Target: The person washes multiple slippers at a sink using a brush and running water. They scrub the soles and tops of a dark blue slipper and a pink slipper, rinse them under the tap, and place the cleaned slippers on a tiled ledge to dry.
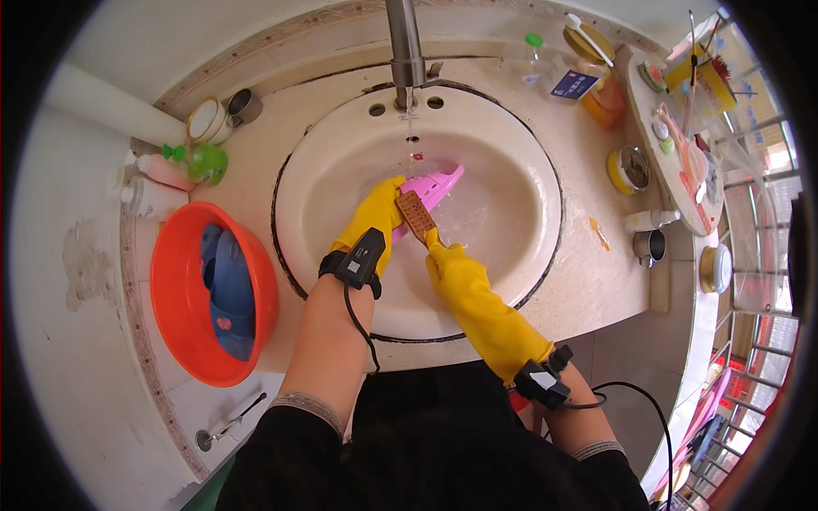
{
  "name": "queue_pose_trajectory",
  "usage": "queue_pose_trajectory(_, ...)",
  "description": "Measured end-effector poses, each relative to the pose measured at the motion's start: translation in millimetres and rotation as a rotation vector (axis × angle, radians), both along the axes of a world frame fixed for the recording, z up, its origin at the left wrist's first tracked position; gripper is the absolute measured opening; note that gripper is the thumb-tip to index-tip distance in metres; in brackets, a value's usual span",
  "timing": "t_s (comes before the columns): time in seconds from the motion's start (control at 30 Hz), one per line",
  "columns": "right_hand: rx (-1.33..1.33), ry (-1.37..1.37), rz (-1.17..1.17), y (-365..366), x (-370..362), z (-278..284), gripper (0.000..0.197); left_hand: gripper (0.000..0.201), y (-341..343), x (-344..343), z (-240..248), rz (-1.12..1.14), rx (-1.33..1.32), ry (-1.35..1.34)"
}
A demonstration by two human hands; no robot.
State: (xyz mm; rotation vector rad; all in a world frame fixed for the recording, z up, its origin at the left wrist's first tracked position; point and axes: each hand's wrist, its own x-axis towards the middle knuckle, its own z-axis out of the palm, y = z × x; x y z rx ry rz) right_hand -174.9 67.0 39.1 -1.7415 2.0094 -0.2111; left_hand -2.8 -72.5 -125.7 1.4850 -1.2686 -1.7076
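Both my hands wear yellow rubber gloves and meet over a white oval sink basin. My left hand holds a pink plastic slipper by its near end, the toe pointing toward the back right of the basin. My right hand grips a brown scrubbing brush pressed against the slipper's near end. A metal faucet at the back of the basin runs a thin stream of water just beyond the slipper. A black band with a cable sits on each wrist.
An orange basin holding blue items stands on the counter at left. A green bottle and cups sit at back left. Bottles, a jar, metal cups and a cluttered shelf line the right side.
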Motion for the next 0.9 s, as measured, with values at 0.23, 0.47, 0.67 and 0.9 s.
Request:
queue_pose_trajectory(0.23, 0.002, 0.028, 0.039, 4, 2, -15, 0.042, 0.025, 10, -7, 22, 0.086, 0.046, 0.157)
queue_pose_trajectory(0.47, 0.103, 0.018, -0.121, -6, -9, -6, 0.04, 0.023, 8, -18, 18, 0.27, 0.362, 0.411)
queue_pose_trajectory(0.67, 0.094, -0.022, -0.183, -6, -10, -5, 0.042, 0.021, 9, -20, 29, 0.323, 0.374, 0.394)
queue_pose_trajectory(0.9, 0.131, -0.056, -0.241, 11, -8, 21, 0.044, 0.025, 27, -41, 54, 0.25, 0.362, 0.309)
